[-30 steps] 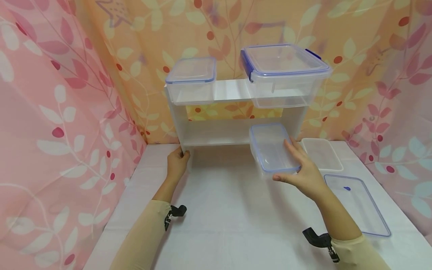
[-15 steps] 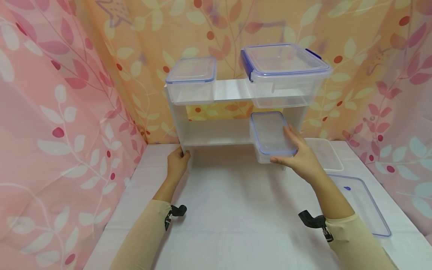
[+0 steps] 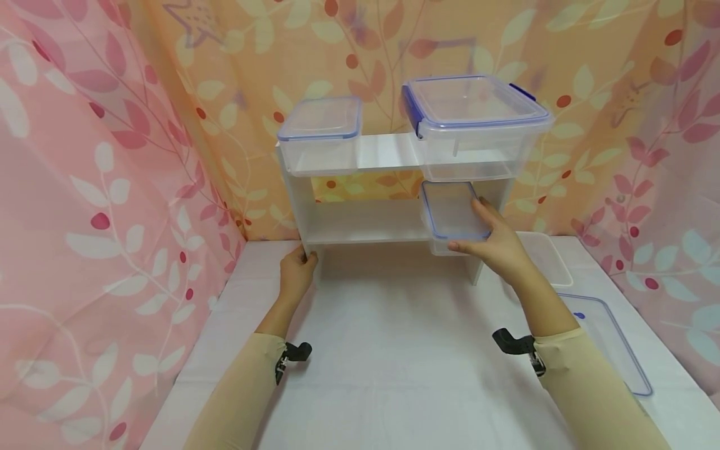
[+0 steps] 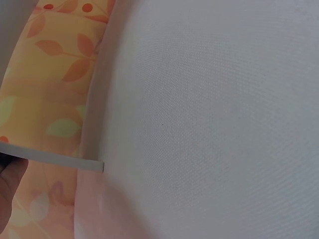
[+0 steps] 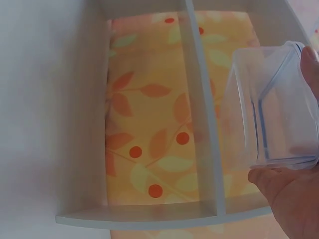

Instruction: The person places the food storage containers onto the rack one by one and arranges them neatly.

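Note:
In the head view, my right hand [image 3: 497,250] grips a clear plastic food container [image 3: 454,212] with a blue-rimmed lid, thumb at the near corner and fingers along the right side. Its far end is inside the right part of the white shelf unit's [image 3: 365,232] middle level, under the top board; the near end juts past the front edge. Whether its base touches the board I cannot tell. My left hand [image 3: 296,272] pinches the unit's left side panel low down. Only a bit of that hand shows at the left wrist view's edge, beside a panel [image 4: 55,158].
On the top board stand a smaller lidded container [image 3: 319,144] at left and a large one [image 3: 478,134] with blue clips at right. A blue-rimmed lid [image 3: 613,344] and a frosted white lid-like piece [image 3: 548,259] lie on the white cloth at right. Patterned curtains enclose the table.
My right hand has raised the food container and pushed it away from me, from in front of the shelf unit into its middle level. The left hand has stayed at the side panel.

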Available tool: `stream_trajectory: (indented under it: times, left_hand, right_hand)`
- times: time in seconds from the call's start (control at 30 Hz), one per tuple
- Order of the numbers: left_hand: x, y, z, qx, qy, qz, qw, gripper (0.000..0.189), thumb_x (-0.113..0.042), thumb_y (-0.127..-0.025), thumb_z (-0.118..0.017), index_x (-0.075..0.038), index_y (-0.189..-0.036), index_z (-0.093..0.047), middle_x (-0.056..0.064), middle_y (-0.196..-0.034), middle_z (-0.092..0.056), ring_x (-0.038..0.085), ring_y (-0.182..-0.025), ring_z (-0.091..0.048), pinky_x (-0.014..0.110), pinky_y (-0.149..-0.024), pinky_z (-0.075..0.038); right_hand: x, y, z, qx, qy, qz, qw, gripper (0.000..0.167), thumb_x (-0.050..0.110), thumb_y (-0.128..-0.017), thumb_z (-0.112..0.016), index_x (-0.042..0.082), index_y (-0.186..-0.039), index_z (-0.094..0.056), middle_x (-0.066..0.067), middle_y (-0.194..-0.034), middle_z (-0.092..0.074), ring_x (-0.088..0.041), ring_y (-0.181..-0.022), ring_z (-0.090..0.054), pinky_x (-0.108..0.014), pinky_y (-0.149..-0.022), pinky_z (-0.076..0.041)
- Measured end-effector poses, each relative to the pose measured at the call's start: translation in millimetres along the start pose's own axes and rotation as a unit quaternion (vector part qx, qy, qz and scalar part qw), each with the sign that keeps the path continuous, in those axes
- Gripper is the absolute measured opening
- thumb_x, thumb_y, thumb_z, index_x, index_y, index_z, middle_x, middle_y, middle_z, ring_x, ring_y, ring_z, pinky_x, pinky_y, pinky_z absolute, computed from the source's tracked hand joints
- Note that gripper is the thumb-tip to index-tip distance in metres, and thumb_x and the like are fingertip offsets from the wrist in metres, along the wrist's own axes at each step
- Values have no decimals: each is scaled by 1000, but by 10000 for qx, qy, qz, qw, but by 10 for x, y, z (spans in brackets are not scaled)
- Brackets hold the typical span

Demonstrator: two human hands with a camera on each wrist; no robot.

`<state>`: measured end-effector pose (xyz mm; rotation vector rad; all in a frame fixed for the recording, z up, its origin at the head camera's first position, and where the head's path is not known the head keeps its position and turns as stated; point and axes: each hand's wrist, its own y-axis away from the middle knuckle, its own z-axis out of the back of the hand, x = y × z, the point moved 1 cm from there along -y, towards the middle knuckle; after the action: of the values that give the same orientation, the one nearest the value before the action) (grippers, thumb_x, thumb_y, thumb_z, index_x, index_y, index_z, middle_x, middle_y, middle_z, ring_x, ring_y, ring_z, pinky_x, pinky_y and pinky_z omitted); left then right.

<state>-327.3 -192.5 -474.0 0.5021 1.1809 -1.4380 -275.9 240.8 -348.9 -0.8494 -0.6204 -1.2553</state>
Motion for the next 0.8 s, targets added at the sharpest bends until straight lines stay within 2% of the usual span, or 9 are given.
stream_trajectory:
  times: [0.2,0.4,0.53,0.67,0.8]
  left_hand:
    - [-6,1,8,8,-10,-5,10000,27,-14,-100,-60,0,-119,-73,21,-113,-75,22,-89,-68,31,-73,-58]
    - [2,10,5,-6,-47,37,10000,25,-14,-100,-60,-2,-116,-74,16,-104,-77,21,-78,-64,26,-63,-53]
    - [14,13,6,-13,-50,66,10000,25,-15,-100,-61,-3,-117,-74,14,-104,-78,21,-79,-64,29,-65,-55]
    - [22,6,2,-61,-89,36,9999,27,-15,-99,-61,-3,-119,-74,14,-109,-77,20,-86,-66,30,-71,-57]
    - [23,4,-4,-72,-70,5,9999,26,-15,-99,-61,-3,-119,-74,14,-110,-77,19,-87,-67,29,-71,-57]
  right_hand:
    - [-65,-105,-25,48,-10,-4,10000,114,39,-78,-90,25,-165,-18,-9,-173,-7,-38,-157,-9,-63,-123,-17]
    - [-123,-163,-22,115,34,-107,9999,114,43,-79,-89,24,-165,-16,-9,-173,-4,-40,-157,-6,-65,-123,-15]
    - [-107,-200,-8,185,42,-156,9997,115,44,-79,-88,20,-166,-15,-11,-173,-4,-42,-157,-8,-65,-122,-17]
    - [-85,-245,6,215,56,-152,9996,117,44,-80,-88,16,-166,-14,-15,-172,-8,-44,-155,-13,-65,-122,-19]
    - [-84,-272,21,189,59,-120,9997,117,45,-79,-88,17,-166,-14,-16,-172,-11,-44,-154,-17,-64,-122,-20]
